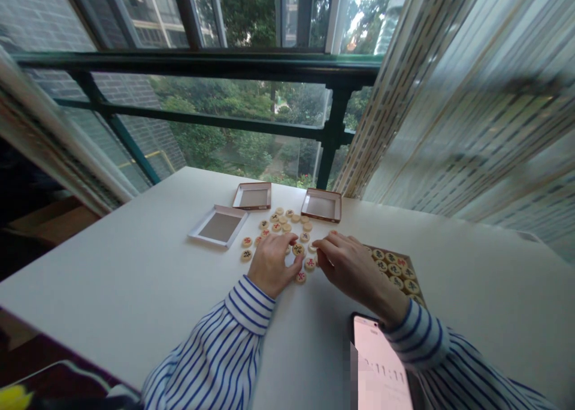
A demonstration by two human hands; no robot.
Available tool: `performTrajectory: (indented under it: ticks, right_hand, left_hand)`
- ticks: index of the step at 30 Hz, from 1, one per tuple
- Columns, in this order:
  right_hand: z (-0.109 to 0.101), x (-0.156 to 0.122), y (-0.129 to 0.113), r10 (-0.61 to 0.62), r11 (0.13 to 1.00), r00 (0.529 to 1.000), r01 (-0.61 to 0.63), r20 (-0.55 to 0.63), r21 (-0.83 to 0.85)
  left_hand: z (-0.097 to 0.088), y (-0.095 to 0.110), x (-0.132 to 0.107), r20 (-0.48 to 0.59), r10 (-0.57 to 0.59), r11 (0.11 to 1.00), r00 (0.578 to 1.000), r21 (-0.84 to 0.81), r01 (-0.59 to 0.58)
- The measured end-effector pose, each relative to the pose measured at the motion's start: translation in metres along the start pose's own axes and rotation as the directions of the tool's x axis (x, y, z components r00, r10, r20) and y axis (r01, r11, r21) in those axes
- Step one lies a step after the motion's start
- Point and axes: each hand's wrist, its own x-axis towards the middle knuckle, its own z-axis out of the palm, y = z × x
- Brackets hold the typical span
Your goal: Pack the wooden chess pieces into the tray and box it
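Observation:
Several round wooden chess pieces (282,221) lie scattered on a white table (135,278). My left hand (272,263) rests among them, fingers curled, with the fingertips on a piece near the middle of the heap. My right hand (350,266) lies just to the right, fingers bent down onto the pieces; what sits under them is hidden. Behind my right hand a brown tray (415,272) holds pieces set in rows. Both arms wear blue-and-white striped sleeves.
Three shallow box parts lie beyond the pieces: a white lid (218,225), a brown one (253,195) and another brown one (321,205). A phone (381,368) with a lit timer screen lies near me. A window railing and striped curtain stand behind the table.

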Motion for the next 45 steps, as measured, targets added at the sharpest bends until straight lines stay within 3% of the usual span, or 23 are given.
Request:
performTrajectory:
  ticks: [11, 24, 45]
  right_hand:
    - [-0.027, -0.002, 0.013, 0.066, 0.997, 0.992, -0.069, -0.110, -0.027]
    - [-0.059, -0.031, 0.039, 0.170, 0.985, 0.957, -0.171, -0.235, 0.014]
    - [-0.076, -0.060, 0.064, 0.242, 0.965, 0.946, -0.211, -0.217, 0.155]
  left_hand:
    - [-0.008, 0.007, 0.004, -0.095, 0.086, 0.996, 0.992, 0.032, -0.084]
    - [-0.015, 0.033, 0.019, -0.096, 0.171, 0.985, 0.981, 0.019, -0.170]
    - [-0.001, 0.088, 0.059, -0.084, 0.248, 0.957, 0.965, -0.134, -0.257]
